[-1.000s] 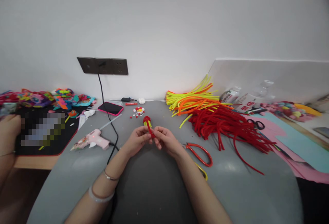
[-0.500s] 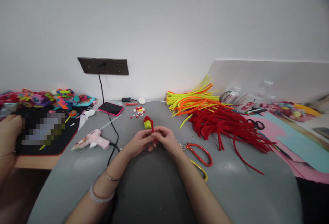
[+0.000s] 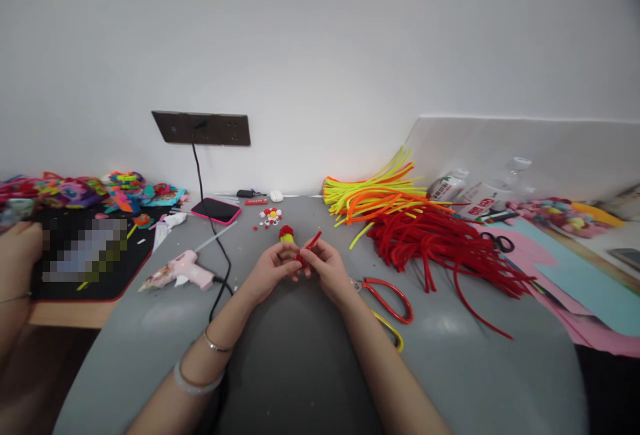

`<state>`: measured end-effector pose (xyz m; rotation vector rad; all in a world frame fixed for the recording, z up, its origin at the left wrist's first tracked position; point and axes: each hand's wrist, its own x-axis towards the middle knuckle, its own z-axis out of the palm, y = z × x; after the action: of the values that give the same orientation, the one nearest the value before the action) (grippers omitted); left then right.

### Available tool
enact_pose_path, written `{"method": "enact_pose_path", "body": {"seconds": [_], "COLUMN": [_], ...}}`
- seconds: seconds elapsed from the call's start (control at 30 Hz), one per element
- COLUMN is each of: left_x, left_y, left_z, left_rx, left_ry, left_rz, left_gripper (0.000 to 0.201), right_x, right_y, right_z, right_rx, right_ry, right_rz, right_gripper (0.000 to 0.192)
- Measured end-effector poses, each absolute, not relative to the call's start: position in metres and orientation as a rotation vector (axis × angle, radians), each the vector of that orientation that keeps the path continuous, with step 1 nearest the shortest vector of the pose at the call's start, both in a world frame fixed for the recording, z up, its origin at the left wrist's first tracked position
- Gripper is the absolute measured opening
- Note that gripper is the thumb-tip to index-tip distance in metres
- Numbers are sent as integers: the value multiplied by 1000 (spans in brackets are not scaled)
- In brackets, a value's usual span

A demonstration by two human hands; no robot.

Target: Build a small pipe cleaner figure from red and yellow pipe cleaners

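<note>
Both hands meet over the middle of the grey table (image 3: 440,368). My left hand (image 3: 273,272) and my right hand (image 3: 324,268) pinch one red pipe cleaner (image 3: 314,240) between their fingertips. One end of it sticks up to the right above my right fingers; a bent red part lies between the two hands. Just behind my left fingers stands a small red and yellow-green fuzzy piece (image 3: 286,232), its lower part hidden. Right of my right wrist lies a pair of scissors (image 3: 390,298) with a red and a yellow handle, partly covered by my forearm.
A pink glue gun (image 3: 183,270) with a black cord (image 3: 227,258) lies at left, near a phone (image 3: 216,210). Red pipe cleaners (image 3: 425,238) and yellow and orange ones (image 3: 373,188) are piled at right. Another person's hand (image 3: 20,255) is at far left.
The red pipe cleaner's free end has swung from upright to leaning right. My left fingers have risen slightly and now cover more of the red and yellow-green piece.
</note>
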<state>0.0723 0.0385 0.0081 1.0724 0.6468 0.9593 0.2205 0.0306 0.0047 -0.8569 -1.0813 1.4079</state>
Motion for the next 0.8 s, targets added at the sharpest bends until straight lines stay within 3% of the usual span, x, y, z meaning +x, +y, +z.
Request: {"method": "enact_pose_path", "body": {"seconds": [0.8], "left_x": [71], "left_y": [42], "left_z": [0], "left_rx": [1067], "left_ry": [779], "left_rz": [1099], "left_gripper": [27], "right_x": [220], "right_y": [34], "right_z": [3], "right_rx": [-850], "right_ry": [-936], "right_rz": [1345], "right_gripper": [39]}}
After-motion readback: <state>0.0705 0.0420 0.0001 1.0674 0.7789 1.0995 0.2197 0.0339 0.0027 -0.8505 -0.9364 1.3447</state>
